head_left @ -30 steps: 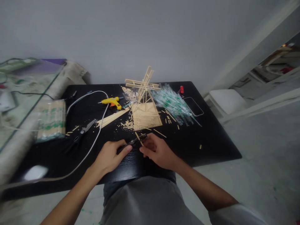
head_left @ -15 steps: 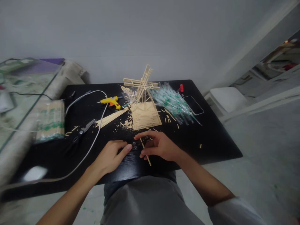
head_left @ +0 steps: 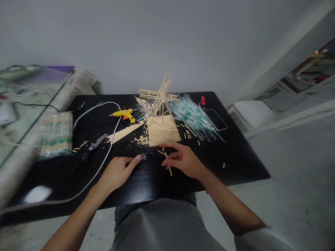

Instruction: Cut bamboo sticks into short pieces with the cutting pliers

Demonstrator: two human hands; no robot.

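My left hand (head_left: 117,171) rests low over the black table, thumb and fingers closed around one end of a small dark tool (head_left: 147,153) with a shiny metal part; its kind is too blurred to tell. My right hand (head_left: 184,161) pinches a short thin wooden stick (head_left: 170,170), tilted, between thumb and fingers. Another short stick piece lies or is held close by those fingertips; I cannot tell which. Just beyond the hands stands a windmill-like stick model (head_left: 161,99) with crossed blades, on a square stick base (head_left: 164,130).
A yellow glue gun (head_left: 125,114), loose long sticks (head_left: 125,132) and black scissors (head_left: 91,148) lie left, with a white cable (head_left: 103,164) crossing. Packed sticks (head_left: 57,134) stand farther left. Clear-and-green wrappers (head_left: 193,116), a phone (head_left: 216,120) and a red object (head_left: 203,100) lie right.
Both hands have moved slightly farther from the table's front edge and a little apart. The right hand's stick moved along with it, and the dark tool shows more clearly.
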